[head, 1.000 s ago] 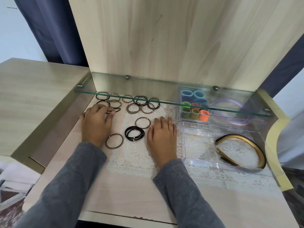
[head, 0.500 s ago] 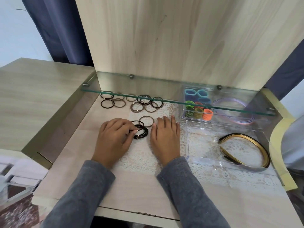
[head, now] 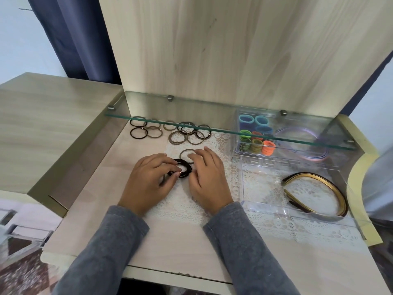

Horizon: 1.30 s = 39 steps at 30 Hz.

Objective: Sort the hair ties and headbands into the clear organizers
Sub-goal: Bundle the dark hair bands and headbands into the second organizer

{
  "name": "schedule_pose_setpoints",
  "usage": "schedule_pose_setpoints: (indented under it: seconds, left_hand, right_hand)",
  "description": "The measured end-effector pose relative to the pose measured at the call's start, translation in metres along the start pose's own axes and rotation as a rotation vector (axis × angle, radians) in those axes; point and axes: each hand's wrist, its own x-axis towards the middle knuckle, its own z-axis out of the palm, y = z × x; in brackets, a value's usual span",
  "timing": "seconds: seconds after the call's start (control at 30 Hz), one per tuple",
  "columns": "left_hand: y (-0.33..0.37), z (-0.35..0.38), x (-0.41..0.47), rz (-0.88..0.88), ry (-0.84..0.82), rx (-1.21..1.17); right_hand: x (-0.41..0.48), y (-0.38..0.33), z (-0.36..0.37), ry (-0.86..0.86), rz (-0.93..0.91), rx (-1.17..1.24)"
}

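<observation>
— Elastics: where do we see the black bundle [head: 188, 168]?
— Centre, on lace [head: 180, 207] (mid-table); our left hand [head: 148, 177] pinches its smooth rings, our right hand [head: 209, 177] lies flat, fingers slightly apart.

The black hair ties [head: 188, 167] lie stacked; gold headband [head: 319, 176] inside clear organizer [head: 287, 211].

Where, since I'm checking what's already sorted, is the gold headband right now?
In the head view, the gold headband lies at the right inside the near clear organizer, right of the right hand and in front of the coloured hair ties.
</observation>
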Motion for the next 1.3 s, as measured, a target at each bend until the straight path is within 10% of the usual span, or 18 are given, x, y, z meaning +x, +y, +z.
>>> schedule_pose_setpoints:
  seconds: [0.5, 0.97, 1.3]
  left_hand:
    - [0.002, -0.001, 0.007, -0.366, 0.019, 0.01]
    - [-0.004, 0.004, 0.002, -0.273, 0.04, 0.033]
    - [0.008, -0.009, 0.008, -0.153, 0.154, -0.059]
  right_hand:
    - [0.003, 0.001, -0.003, -0.151, -0.084, -0.159]
    - [-0.006, 0.002, 0.002, -0.02, -0.308, -0.238]
    - [-0.004, 0.009, -0.002, 0.142, -0.023, 0.2]
